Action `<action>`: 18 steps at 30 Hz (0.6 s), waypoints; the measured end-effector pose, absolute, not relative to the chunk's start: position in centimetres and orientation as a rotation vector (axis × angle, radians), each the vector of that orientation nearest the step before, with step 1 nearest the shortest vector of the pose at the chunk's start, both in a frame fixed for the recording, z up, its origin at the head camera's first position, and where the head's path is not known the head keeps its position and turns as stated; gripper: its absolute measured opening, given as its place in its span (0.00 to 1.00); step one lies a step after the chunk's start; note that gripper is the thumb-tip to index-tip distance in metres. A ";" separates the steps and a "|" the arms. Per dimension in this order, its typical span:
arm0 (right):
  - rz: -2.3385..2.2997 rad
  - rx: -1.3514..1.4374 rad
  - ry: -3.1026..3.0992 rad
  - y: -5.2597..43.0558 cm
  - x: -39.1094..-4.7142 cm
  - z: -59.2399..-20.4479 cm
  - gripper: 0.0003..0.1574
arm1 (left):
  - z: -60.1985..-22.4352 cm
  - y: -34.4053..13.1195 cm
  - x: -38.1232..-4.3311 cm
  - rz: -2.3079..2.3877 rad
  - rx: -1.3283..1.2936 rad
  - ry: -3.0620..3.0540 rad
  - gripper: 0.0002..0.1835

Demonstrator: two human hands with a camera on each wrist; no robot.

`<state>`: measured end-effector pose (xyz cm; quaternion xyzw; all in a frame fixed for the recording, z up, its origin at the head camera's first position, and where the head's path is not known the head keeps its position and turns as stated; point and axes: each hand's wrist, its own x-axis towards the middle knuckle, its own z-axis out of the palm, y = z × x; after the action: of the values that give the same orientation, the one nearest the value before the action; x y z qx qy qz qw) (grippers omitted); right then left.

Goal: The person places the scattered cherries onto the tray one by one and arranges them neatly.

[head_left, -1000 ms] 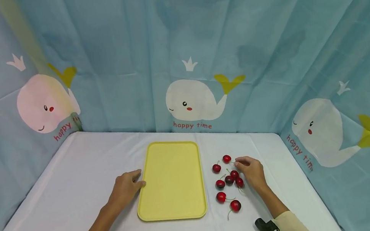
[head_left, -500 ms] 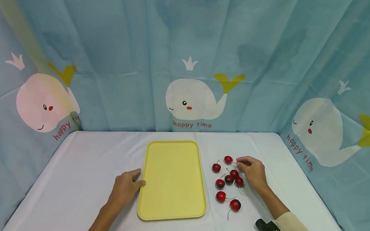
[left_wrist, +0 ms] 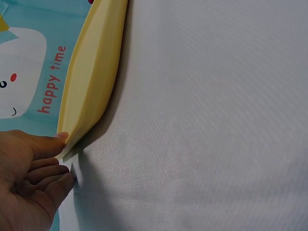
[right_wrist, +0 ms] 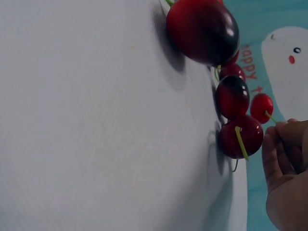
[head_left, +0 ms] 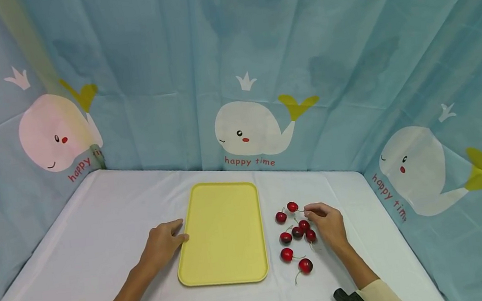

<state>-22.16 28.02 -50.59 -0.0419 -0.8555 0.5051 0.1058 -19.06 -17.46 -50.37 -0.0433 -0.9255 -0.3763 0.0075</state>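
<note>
My right hand [head_left: 327,222] pinches the thin green stem of a red cherry [head_left: 292,207] between thumb and fingertips. In the right wrist view this held cherry [right_wrist: 262,108] shows against the curtain, beyond the darker ones. Several other cherries [head_left: 305,266] with stems lie on the white cloth, left of and nearer than that hand. A yellow rectangular tray [head_left: 219,233] lies flat to their left. At its left edge my left hand [head_left: 162,243] holds the rim, thumb on top; in the left wrist view the other fingers [left_wrist: 50,173] are bent below the thumb, the index mostly hidden.
A white cloth [head_left: 98,238] covers the table. Blue curtains [head_left: 147,81] printed with whales stand along its back and sides. Black wrist devices [head_left: 348,299] sit at both sleeves. A strip of cloth separates the tray's right edge from the cherries.
The pinched cherry first shifts slightly right and nearer, then back left and farther, along with small movements of my right hand. My left hand and the tray keep their places.
</note>
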 end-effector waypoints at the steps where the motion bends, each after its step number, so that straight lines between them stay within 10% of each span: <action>1: 1.499 -0.115 -2.516 27.9 -22.1 -50.5 0.11 | -50.4 -17.5 -19.1 -1.174 -0.134 -2.895 0.31; 18: 1.670 0.021 -2.453 25.3 -20.6 -48.5 0.14 | -50.4 -17.5 -19.1 -1.176 -0.143 -2.893 0.31</action>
<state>-20.55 25.32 -48.47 0.0070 -0.8234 0.5608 0.0870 -19.05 -17.53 -50.43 -0.0457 -0.9254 -0.3763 0.0077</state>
